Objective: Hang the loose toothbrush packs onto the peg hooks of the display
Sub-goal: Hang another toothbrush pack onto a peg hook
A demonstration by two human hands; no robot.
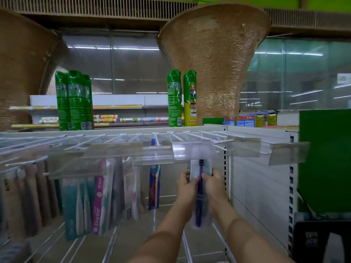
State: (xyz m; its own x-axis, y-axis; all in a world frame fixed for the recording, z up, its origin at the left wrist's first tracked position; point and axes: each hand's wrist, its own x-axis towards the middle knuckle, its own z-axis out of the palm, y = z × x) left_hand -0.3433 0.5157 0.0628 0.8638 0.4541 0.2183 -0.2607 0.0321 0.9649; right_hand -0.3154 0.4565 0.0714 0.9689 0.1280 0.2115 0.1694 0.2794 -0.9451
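Both hands clamp one toothbrush pack [195,168] between them, the left hand [187,184] pinching its left edge and the right hand [213,185] its right edge. Holding a dark blue brush, it stands upright, its top just under the clear label holder [193,150] fronting a white peg hook [177,137] near the display [114,132] rail's right end. Hanging packs [98,196] fill the left.

Left hand [187,184] and right hand [213,184]: bare. Left forearm [167,228] and right forearm [245,232]: bare up to the frame edge. A faint curved line crosses each forearm partway along; its nature cannot be determined.
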